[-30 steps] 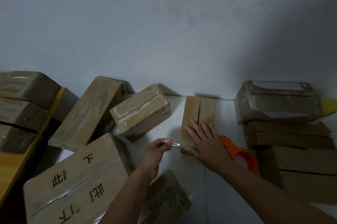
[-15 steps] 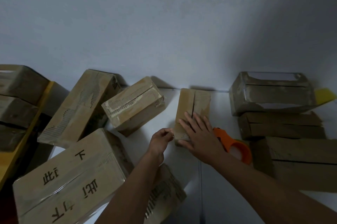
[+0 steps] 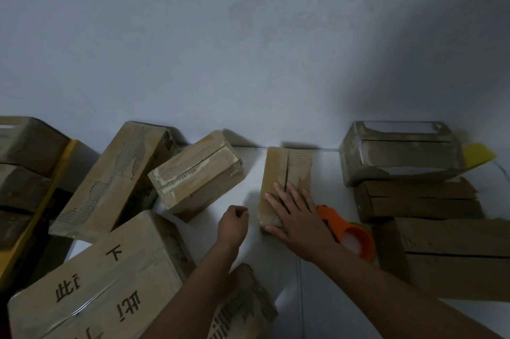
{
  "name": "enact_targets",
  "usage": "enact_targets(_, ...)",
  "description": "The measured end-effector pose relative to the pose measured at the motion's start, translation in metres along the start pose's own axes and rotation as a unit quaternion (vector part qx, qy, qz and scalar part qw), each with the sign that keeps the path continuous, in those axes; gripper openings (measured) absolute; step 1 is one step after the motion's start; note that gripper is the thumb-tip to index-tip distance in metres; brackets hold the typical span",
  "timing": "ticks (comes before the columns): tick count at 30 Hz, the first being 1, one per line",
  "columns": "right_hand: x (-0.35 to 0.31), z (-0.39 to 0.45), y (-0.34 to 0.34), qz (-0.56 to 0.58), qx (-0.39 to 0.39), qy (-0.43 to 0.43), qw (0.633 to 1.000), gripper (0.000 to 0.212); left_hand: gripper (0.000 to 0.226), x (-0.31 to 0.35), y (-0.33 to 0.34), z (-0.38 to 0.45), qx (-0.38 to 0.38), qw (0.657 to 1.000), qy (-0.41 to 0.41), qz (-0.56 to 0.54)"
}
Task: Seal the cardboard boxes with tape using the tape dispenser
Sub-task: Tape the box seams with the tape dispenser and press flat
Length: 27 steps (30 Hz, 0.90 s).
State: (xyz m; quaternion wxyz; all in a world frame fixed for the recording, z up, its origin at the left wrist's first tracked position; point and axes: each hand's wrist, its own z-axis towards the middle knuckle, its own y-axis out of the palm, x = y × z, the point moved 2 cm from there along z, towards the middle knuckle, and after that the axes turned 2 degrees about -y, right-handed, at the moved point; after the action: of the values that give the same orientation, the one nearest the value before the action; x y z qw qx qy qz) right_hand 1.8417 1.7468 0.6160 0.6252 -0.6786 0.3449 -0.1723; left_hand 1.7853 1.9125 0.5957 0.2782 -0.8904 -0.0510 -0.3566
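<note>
Since a second ago our left hand has let its pinch go and drawn back from the small box; it now hovers just left of that box with fingers curled into a loose fist that, as far as we can see, holds nothing. Our right hand has stayed pressed on the near end of the box, fingers straight and spread across the seam.

The small box lies on the white surface, its flaps meeting in a dark slit running away from us. The orange tape dispenser sits just right of the box, partly under our right wrist.

To seal this well, we judge the flaps should be kept flat and closed while the dispenser is fetched, then the tape run straight along the slit and down over both ends.

Our right forearm reaches in from the near right; the left comes up from below.
</note>
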Motion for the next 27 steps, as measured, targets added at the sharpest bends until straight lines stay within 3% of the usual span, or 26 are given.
enact_targets(4, -0.002, 0.001, 0.002, -0.008, 0.002, 0.003, 1.0, 0.075, 0.026, 0.006, -0.011, -0.018, -0.062, 0.995, 0.017, -0.072)
enact_targets(8, 0.0, 0.001, 0.001, -0.01, -0.004, 0.003, 1.0, 0.073, 0.04, 0.026, 0.004, -0.045, -0.081, 0.983, 0.149, 0.069)
enact_targets(13, -0.001, 0.001, 0.0, -0.013, -0.004, 0.005, 1.0, 0.076, 0.056, 0.016, -0.013, -0.035, -0.218, 0.963, 0.158, -0.005)
enact_targets(16, -0.001, 0.001, 0.0, -0.009, -0.005, 0.005, 1.0, 0.077, 0.062, 0.016, -0.024, -0.02, -0.198, 0.941, 0.24, 0.131)
enact_targets(20, 0.0, 0.001, 0.0, -0.002, -0.007, 0.004, 1.0, 0.076, 0.072, 0.029, -0.027, -0.005, -0.167, 0.883, 0.326, 0.294)
enact_targets(23, -0.002, 0.003, 0.002, -0.001, -0.001, 0.003, 1.0, 0.075, 0.077, 0.035, -0.025, 0.001, -0.175, 0.858, 0.338, 0.346)
enact_targets(27, -0.001, 0.003, 0.003, -0.004, -0.002, 0.001, 1.0, 0.076, 0.093, 0.032, -0.013, -0.003, -0.164, 0.862, 0.342, 0.336)
